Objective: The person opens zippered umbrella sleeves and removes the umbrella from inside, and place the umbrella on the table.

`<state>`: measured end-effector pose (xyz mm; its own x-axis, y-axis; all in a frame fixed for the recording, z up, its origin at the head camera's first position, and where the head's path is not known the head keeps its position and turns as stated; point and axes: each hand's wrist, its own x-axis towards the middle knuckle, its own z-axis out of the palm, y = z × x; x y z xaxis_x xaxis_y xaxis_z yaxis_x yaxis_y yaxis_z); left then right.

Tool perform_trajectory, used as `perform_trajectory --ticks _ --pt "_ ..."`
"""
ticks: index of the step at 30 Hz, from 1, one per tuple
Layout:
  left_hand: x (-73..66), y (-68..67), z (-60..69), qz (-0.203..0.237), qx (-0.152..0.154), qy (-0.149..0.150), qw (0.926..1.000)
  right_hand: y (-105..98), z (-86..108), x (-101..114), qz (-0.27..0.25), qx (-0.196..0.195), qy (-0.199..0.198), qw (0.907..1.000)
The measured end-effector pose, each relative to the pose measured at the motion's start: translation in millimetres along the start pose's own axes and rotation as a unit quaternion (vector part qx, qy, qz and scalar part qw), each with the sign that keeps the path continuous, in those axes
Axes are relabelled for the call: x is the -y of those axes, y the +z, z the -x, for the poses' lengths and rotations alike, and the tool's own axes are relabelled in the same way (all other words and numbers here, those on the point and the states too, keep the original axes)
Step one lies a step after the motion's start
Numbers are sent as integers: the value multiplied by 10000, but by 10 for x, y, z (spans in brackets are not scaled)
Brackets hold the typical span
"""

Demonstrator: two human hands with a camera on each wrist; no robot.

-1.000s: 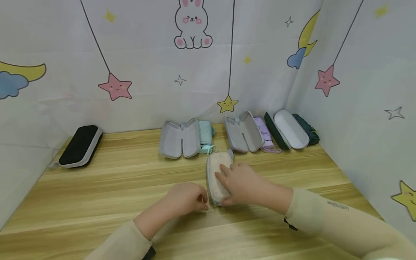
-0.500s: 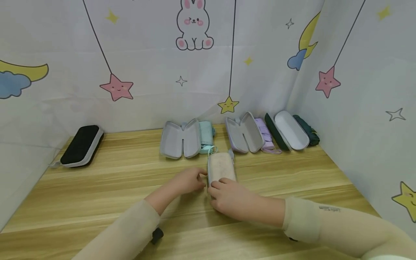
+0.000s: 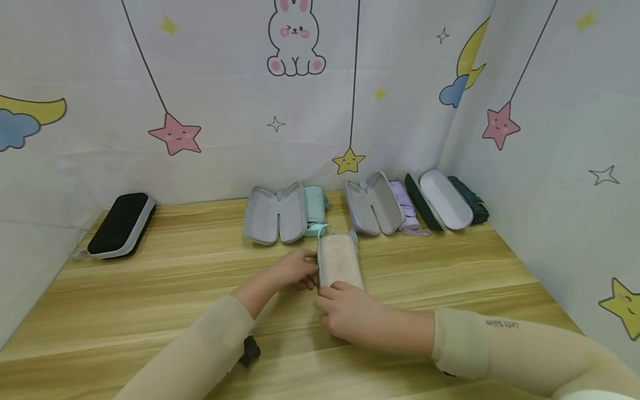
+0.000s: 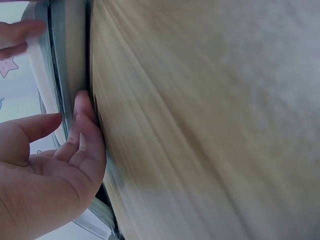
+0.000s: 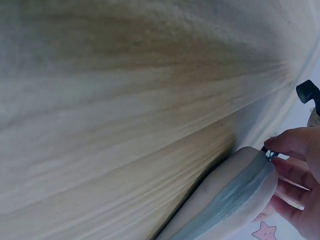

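A cream zippered case (image 3: 340,255) with a grey-green zipper band lies upright-on in the middle of the wooden table. My left hand (image 3: 295,269) holds its left side; in the left wrist view, the thumb is by the zipper band and the other fingers (image 4: 85,130) reach the case's lower edge. At the near end, my right hand (image 3: 352,314) covers the corner in the head view. The right wrist view shows its thumb and forefinger pinching a small metal zipper pull (image 5: 270,154), with the zipper closed along the visible stretch.
Behind the case stand an unfolded mint case (image 3: 262,216), a mint folded bundle (image 3: 315,203), an unfolded lilac case (image 3: 362,208), a lilac bundle (image 3: 405,203), an unfolded dark green case (image 3: 445,197) and a dark green bundle (image 3: 470,200). A black case (image 3: 120,225) lies far left.
My right hand has slid from the case's top to its near end and taken the zipper pull. My left hand has moved forward along the left side and now holds it.
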<state>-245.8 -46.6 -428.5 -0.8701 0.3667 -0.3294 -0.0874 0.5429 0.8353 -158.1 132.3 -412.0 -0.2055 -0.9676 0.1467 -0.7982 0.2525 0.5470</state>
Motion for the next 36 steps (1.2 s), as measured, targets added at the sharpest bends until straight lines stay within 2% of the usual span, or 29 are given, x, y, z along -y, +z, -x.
perform_trajectory --ticks 3,8,11,18,23,28,36 --pt "-4 3 -12 187 38 -46 9998 -16 -2 23 -106 52 72 9999" --pt "-15 13 -44 197 52 -137 9997 -82 -23 79 -430 625 396 9963" --pt "-29 23 -58 153 6 -197 9997 -111 -45 114 -652 804 612 9927" --pt "-87 50 -73 2 -135 -407 9991 -187 -62 142 -1256 995 996 9820" --pt "-112 49 -81 -26 0 -404 9992 -205 -68 144 -1466 1183 1167 9751" --pt "-104 32 -101 189 222 -384 9988 -238 -62 128 -1621 1301 1210 9706" --pt "-167 8 -74 471 210 -638 9966 -295 3 87 -1793 1342 1395 9646"
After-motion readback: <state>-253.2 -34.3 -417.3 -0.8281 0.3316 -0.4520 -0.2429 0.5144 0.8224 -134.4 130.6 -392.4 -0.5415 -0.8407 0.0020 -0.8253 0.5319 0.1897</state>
